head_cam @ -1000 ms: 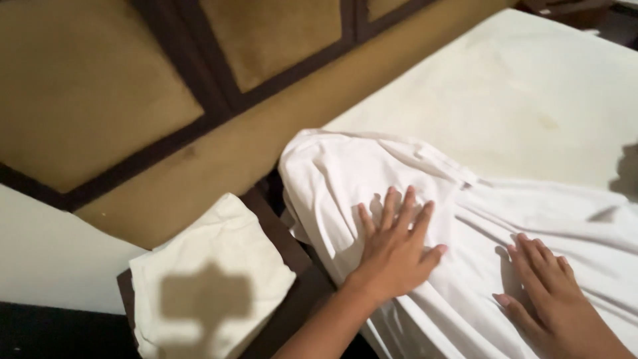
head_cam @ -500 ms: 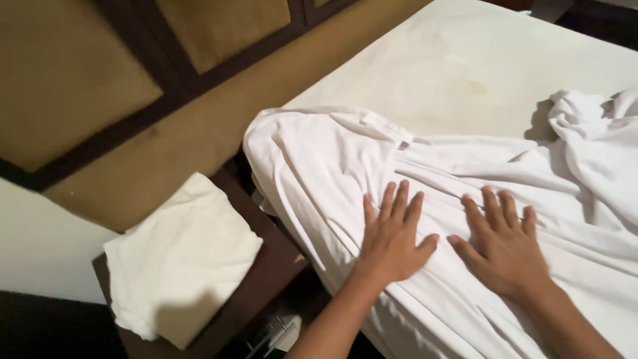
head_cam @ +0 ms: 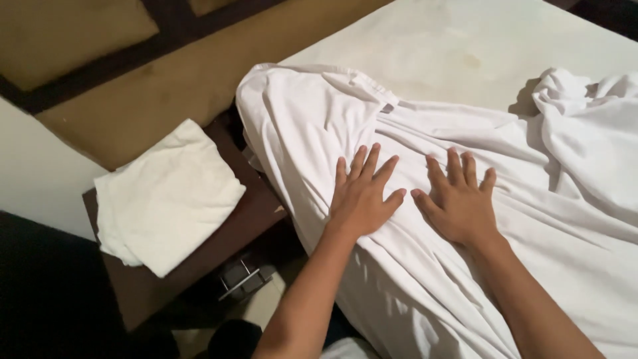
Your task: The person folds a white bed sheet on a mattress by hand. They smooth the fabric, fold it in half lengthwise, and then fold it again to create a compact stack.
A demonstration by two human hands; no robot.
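White wrinkled cotton sheet lies under both flat palms: left hand and right hand rest side by side, fingers spread, gripping nothing. Smoothing works best pressing outward from the palms toward the bare cream mattress beyond.

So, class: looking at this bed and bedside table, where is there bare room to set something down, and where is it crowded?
Free: the bare mattress beyond the white sheet, up to the headboard, and a dark strip of the bedside table between the folded cloth and the sheet. Crowded: under the left hand and right hand, and the bunched sheet at right.
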